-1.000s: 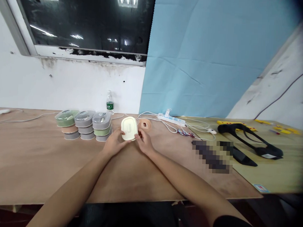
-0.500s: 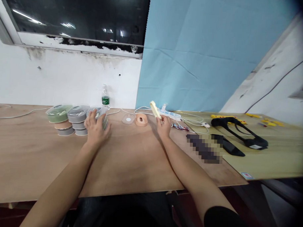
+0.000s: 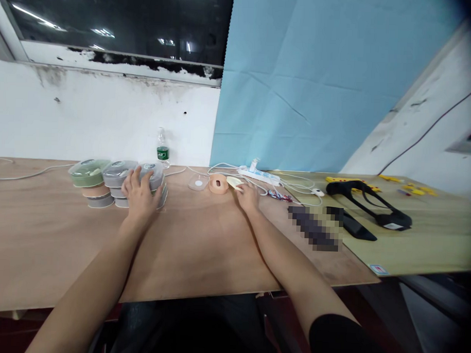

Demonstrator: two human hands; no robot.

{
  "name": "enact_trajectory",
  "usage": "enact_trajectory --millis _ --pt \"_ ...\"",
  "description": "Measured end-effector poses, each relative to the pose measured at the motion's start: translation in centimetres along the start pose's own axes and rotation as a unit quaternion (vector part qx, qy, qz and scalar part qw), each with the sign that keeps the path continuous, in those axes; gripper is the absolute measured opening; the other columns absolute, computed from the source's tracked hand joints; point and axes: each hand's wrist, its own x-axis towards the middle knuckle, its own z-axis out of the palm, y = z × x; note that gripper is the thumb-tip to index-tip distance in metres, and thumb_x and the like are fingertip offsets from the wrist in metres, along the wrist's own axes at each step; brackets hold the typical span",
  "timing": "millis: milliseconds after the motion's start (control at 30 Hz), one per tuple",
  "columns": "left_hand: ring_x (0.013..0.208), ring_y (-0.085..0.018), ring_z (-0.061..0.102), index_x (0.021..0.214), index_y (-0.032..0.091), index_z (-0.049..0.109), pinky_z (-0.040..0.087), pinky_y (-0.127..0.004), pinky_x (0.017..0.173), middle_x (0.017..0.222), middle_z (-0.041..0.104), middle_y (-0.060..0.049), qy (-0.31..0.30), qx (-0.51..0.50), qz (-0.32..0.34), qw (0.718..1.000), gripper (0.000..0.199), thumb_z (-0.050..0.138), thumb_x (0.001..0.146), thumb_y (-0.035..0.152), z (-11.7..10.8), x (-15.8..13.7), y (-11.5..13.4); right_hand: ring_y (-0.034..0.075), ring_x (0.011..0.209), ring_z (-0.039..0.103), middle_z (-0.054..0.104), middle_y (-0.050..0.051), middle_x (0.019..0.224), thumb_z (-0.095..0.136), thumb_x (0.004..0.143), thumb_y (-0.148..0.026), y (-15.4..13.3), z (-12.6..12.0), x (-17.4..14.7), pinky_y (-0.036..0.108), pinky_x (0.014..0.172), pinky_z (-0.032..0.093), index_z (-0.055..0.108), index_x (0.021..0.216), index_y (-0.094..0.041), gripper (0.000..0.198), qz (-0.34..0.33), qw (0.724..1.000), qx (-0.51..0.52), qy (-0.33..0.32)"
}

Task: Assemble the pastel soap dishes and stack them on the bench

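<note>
My left hand, its fingers spread, is in front of stacked lidded containers; I cannot tell whether it touches them. Under and behind the fingers is a grey container with a clear lid, and another grey container shows on the right. My right hand pinches a cream-coloured rounded piece, low and nearly flat at the table. Just left of it lies an orange rounded piece with a dark slot. Beyond that is a clear lid with a white round centre.
A green container tops the leftmost stack. A water bottle stands against the wall. Behind my right hand lie a white power strip and cables. Farther right are a black strap-like frame, a dark phone-like slab and yellow pieces.
My right hand has lowered the cream piece from a raised, upright tilt to nearly flat beside the orange piece. My left hand has shifted slightly left along the containers.
</note>
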Motion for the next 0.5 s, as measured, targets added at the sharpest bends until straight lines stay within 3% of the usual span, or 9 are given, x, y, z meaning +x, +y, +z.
enact_trajectory --millis 300,500 --pt "0.137 -0.037 0.025 0.120 0.016 0.054 0.020 -0.055 0.111 0.145 0.033 -0.019 0.032 -0.090 0.016 0.995 0.050 0.064 0.077 0.039 0.45 0.26 -0.72 0.028 0.101 0.052 0.064 0.010 0.100 0.059 0.082 -0.027 -0.21 -0.02 0.00 0.041 0.090 0.036 0.072 0.099 -0.020 0.023 0.011 1.000 0.006 -0.021" --pt "0.139 -0.039 0.020 0.137 0.012 0.039 0.019 -0.057 0.112 0.149 0.022 -0.023 0.041 -0.089 0.001 0.995 0.075 0.067 0.074 0.041 0.30 0.24 -0.71 0.025 0.098 0.053 0.064 0.008 0.096 0.062 0.078 -0.027 -0.19 0.13 -0.04 0.038 0.089 0.039 0.073 0.095 -0.021 0.021 0.012 0.999 0.001 -0.044"
